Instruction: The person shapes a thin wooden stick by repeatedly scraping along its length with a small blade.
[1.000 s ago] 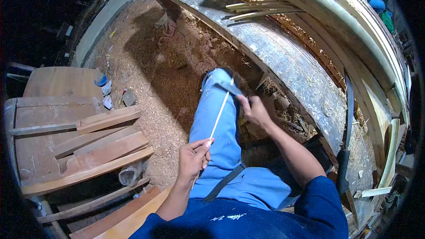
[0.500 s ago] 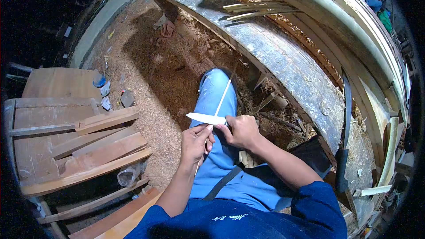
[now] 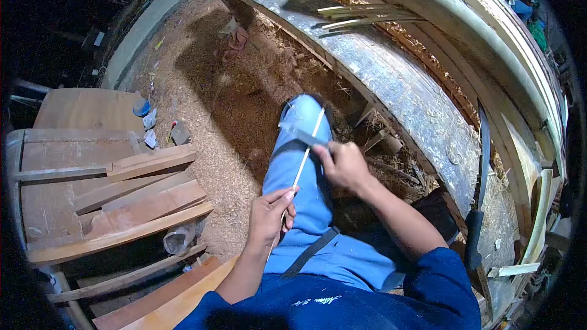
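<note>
A thin pale strip (image 3: 309,154), which looks like bamboo or wood, lies lengthwise over my jeans-covered thigh (image 3: 282,170). My left hand (image 3: 269,214) pinches it near its lower part, and the end runs down past the wrist. In my right hand (image 3: 343,165) is a knife, gripped in a fist whose fingers hide the handle. The knife's blade (image 3: 307,138) looks grey and slightly blurred. It points up and left, crossing the strip above my left hand; I cannot tell whether it touches.
A weathered plank bench (image 3: 391,79) curves along the right, with several thin strips (image 3: 361,17) on it. A long dark-handled blade (image 3: 481,165) lies at its right end. Cut boards (image 3: 147,208) are stacked at left. Shavings (image 3: 226,165) cover the floor.
My right hand has moved up and slightly right along the strip, away from my left hand. The blade, bright and nearly level before, now tilts and looks grey. My left hand keeps its pinch.
</note>
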Motion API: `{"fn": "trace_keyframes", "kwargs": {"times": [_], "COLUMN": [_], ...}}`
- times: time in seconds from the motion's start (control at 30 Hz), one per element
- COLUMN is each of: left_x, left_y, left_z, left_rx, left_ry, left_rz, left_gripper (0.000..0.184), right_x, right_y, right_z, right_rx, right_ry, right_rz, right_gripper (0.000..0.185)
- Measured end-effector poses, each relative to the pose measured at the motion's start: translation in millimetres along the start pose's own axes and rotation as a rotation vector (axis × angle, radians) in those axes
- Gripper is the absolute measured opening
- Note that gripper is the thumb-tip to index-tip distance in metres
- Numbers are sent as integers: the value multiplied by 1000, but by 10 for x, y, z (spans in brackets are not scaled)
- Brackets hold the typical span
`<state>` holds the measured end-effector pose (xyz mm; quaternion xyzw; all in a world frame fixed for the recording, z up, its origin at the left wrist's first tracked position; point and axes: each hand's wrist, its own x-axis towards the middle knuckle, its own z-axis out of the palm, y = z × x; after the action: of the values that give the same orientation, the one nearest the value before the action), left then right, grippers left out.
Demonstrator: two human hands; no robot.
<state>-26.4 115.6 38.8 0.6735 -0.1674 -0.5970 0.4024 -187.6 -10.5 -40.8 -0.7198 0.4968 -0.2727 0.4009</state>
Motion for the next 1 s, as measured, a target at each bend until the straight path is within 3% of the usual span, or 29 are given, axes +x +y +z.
{"fn": "trace_keyframes", "kwargs": {"times": [0.2,0.33,0.5,0.63,0.7,0.9,1.0], "left_x": [440,532,479,338,262,427,431], "left_y": [126,129,83,60,69,50,50], "left_z": [165,207,215,183,180,148,156], "left_rx": [39,33,-22,50,61,-26,-19], "left_ry": [-6,-38,-20,-33,-12,-41,-62], "left_rz": [134,175,166,138,108,133,140], "left_gripper": [17,19,28,29,29,21,18], "right_x": [-264,-210,-139,113,170,-188,-257], "right_y": [-173,-6,80,365,491,-88,-181], "right_z": [-18,-1,-34,-2,50,-9,-43], "right_rx": [-196,-200,-162,163,230,-232,-217], "right_ry": [-97,-96,-44,-56,-59,-116,-152], "right_rz": [-161,-108,-121,262,318,-112,-114], "right_gripper": [48,55,50,48,50,49,47]}}
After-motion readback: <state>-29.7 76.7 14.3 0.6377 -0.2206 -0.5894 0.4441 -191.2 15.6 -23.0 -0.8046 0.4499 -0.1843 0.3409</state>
